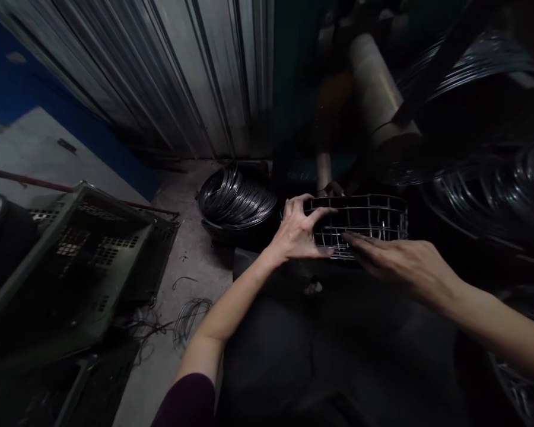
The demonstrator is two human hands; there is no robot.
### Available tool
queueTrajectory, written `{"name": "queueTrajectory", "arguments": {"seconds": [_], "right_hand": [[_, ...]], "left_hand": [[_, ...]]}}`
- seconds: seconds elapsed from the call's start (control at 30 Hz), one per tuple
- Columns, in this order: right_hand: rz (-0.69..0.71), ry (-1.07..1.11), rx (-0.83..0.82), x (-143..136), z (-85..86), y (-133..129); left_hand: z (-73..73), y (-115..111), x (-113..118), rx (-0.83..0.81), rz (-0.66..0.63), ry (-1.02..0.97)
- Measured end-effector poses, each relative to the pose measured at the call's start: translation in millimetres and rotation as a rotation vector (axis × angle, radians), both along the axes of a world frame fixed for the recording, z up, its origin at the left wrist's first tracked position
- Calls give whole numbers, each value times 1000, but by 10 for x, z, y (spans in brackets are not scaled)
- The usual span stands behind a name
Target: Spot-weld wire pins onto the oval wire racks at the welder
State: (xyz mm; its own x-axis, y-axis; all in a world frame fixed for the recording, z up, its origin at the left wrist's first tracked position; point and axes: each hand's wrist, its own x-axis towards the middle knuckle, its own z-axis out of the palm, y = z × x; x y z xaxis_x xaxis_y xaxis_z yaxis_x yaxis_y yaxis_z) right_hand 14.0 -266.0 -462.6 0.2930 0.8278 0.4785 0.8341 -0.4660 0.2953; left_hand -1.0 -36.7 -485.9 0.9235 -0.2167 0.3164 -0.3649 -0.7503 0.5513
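Observation:
A wire basket [369, 216] of thin metal rods lies in front of my body, above my dark-clothed lap. My left hand [299, 228] is at the basket's left end, its fingers spread and curved around that end, with the thumb by the lower rim. Over the basket's near side reaches my right hand [394, 258], palm down, its fingers stretched out together and pointing left across the wires. The undersides of the right fingers are hidden.
A black tub [218, 228] holds coiled wire [249, 201] beyond my left hand. Green plastic crates [115, 237] stand at the left, with loose wire [191, 320] on the floor. Machine parts with a thick cylinder [378, 89] and more wire coils [493, 196] are at the right.

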Motion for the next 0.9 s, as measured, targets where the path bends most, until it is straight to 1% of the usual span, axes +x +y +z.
{"name": "queueTrajectory", "arguments": {"seconds": [0.1, 0.2, 0.37, 0.57, 0.7, 0.9], "right_hand": [[17, -25, 13, 55, 34, -27], [46, 19, 6, 105, 17, -59], [45, 90, -41, 154, -13, -69], [91, 11, 28, 177, 74, 3], [103, -1, 26, 184, 101, 11], [106, -10, 48, 155, 134, 12]], "left_hand": [[30, -38, 16, -7, 2, 16], [69, -31, 18, 10, 15, 22], [99, 15, 22, 13, 33, 26], [96, 18, 87, 12, 34, 1], [100, 11, 122, 20, 17, 7], [110, 24, 115, 11, 17, -16]]}}
